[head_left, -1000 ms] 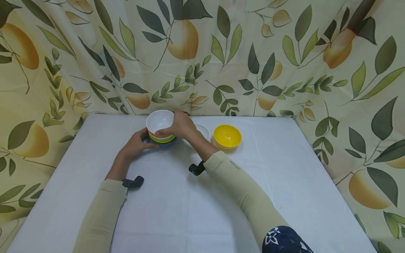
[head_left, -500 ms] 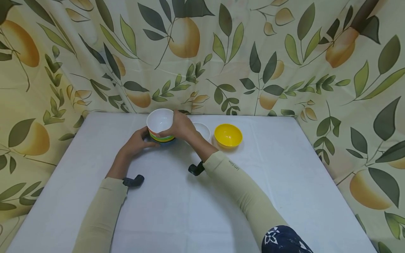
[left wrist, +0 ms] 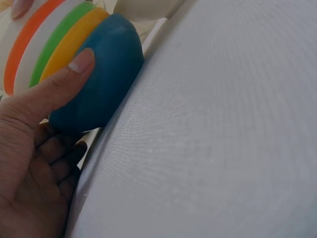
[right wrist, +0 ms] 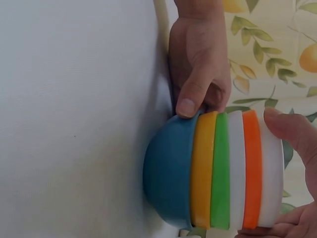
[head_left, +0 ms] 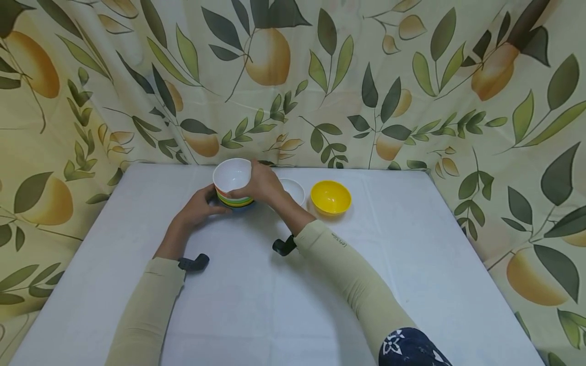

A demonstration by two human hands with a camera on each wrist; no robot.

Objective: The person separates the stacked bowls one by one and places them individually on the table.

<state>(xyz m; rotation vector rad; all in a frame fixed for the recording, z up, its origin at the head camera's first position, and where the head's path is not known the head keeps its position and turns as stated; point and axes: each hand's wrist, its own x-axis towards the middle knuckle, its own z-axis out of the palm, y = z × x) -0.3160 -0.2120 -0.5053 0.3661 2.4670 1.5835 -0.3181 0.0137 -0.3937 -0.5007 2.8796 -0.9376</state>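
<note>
a hand could pass over the table [head_left: 403, 218] right of the yellow bowl [head_left: 331, 197]; leftward, the white bowl [head_left: 295, 190], right hand [head_left: 265, 182], stacked bowls [right wrist: 220, 171] and left hand [head_left: 196, 207] block it.

Can't pin down home vs studio. Reads as a draped-off indoor corner: white-covered table [head_left: 229, 315], fruit-and-leaf print fabric [head_left: 339, 117] hung behind and down both sides, hiding what's beyond.

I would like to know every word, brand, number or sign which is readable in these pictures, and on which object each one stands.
No text can be read with certainty.
Dark lettering on the right sleeve, near the wrist: too small and blurred to quote.
Stacked bowls and yellow bowl: no writing on the sides shown.
</note>
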